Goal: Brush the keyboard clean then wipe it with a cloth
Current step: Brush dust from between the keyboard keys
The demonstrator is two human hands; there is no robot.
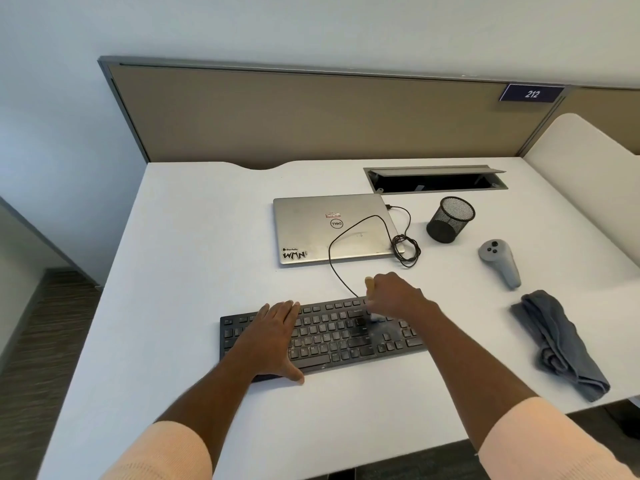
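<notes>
The black keyboard [325, 336] lay flat near the front edge of the white surface [194, 244], roughly midway between its left and right edges, its cable [337, 261] looping back over the laptop. The left hand [273, 336] lay flat on the keyboard's left half, fingers together and extended, thumb spread toward the front edge, gripping nothing. The right hand [394, 296] hovered over the right-centre keys, closed around a brush [369, 284] whose pale handle end stuck out above the fist; the bristle end was a blur against the keys, so whether it touched them could not be told.

Behind the keyboard, a closed silver laptop [332, 228] with stickers on its lid sat toward the middle of the surface. Just right of it stood a black mesh pen cup [450, 220], upright. Further toward the right edge lay a grey handheld controller [498, 261], and nearer the front right corner a crumpled grey cloth [557, 344], well apart from the keyboard. A recessed cable tray [436, 180] with its flap raised sat near the back edge, below a tan partition [311, 116].
</notes>
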